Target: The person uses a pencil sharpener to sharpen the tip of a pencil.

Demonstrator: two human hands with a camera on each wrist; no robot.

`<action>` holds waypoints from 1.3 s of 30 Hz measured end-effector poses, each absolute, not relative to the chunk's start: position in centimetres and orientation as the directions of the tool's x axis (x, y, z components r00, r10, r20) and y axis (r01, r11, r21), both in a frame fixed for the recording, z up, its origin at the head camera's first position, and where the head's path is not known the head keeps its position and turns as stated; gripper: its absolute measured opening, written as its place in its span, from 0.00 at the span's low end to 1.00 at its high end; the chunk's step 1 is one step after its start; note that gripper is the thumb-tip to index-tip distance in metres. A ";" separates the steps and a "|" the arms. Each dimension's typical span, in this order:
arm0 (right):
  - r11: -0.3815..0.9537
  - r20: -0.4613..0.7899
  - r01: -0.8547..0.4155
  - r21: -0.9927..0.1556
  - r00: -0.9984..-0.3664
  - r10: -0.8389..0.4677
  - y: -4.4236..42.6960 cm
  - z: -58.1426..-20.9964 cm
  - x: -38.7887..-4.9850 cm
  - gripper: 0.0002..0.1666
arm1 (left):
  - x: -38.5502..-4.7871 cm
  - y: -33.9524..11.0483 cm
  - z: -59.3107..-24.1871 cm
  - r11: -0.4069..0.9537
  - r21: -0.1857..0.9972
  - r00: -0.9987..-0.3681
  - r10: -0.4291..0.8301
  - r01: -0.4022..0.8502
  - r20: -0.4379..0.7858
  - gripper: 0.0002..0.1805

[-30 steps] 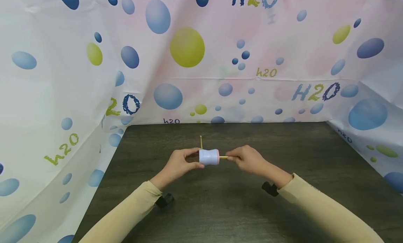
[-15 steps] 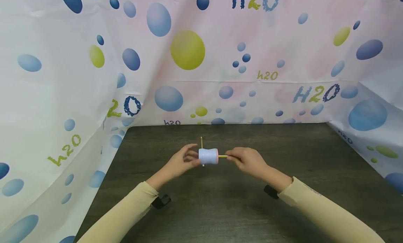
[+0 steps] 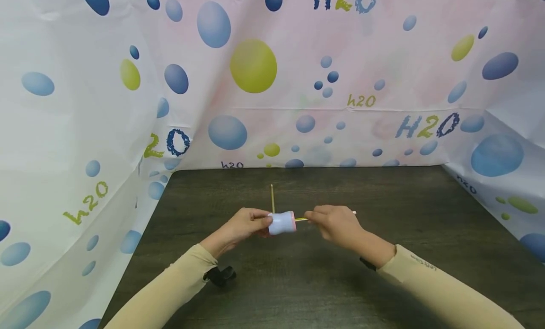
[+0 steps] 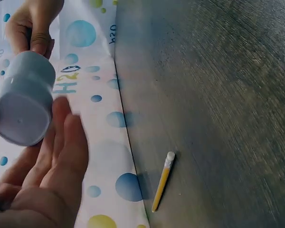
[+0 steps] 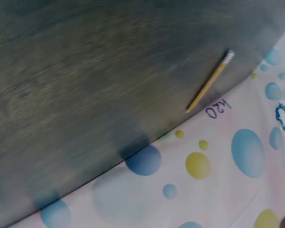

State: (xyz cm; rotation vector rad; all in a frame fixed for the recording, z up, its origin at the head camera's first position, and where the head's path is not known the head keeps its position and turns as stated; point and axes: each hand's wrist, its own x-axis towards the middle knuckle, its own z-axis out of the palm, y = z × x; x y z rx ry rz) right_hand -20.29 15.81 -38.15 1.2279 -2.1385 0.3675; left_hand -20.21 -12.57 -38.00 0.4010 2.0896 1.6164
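The pale-blue cylinder has moved lower in the head view, above a dark counter before a bubble-printed backdrop. The left hand is clamped on it; 1 loose pencil lies beyond, partly hidden; the right hand pinches a 2nd pencil, its tip unseen.

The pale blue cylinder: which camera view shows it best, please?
The left wrist view: the pale blue cylinder appears much larger there. The head view shows it smaller, in the left hand; the right wrist view does not show it.
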 end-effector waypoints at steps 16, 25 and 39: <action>0.580 -0.037 -0.420 -0.698 -0.788 -0.615 16.2 -35.8 -21.3 0.16 | -18.7 -12.0 -38.0 0.496 0.613 -0.777 0.513 0.615 0.365 0.37; 0.621 0.504 -0.756 -0.206 -0.626 -0.595 16.1 -36.6 -20.3 0.10 | -20.0 -12.7 -38.2 0.264 0.964 -0.872 0.462 -0.035 -0.158 0.45; 0.647 0.375 -0.739 -0.188 -0.663 -0.648 16.0 -36.5 -20.4 0.08 | -19.5 -11.1 -38.8 0.400 0.897 -0.916 0.402 0.190 0.014 0.28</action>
